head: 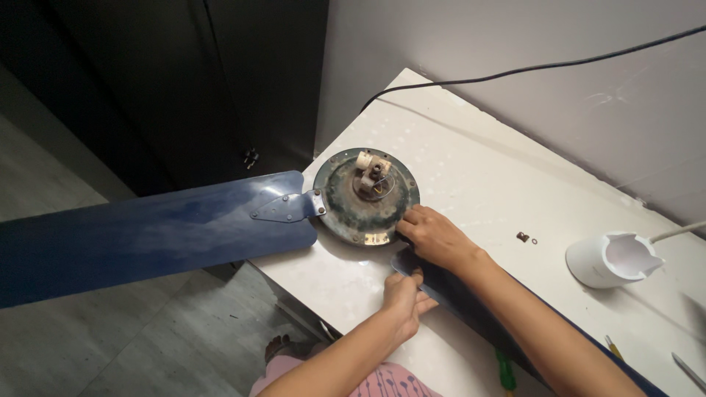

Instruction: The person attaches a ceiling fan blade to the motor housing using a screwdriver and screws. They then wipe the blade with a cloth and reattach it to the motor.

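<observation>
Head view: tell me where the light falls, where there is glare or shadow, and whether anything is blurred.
Head view: light falls brightest on the white table, with soft glare patches near the fan motor hub; sheen streaks the blue blade that overhangs the floor; the dark cabinet at upper left is in deep shadow; the left hand and right hand are sharp, and the second blade under the arms is dim.

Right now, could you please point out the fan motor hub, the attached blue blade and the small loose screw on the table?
Fan motor hub (365,195): head view, round top plate.
Attached blue blade (140,235): head view, mid-blade.
Small loose screw (523,237): head view, its head.
</observation>
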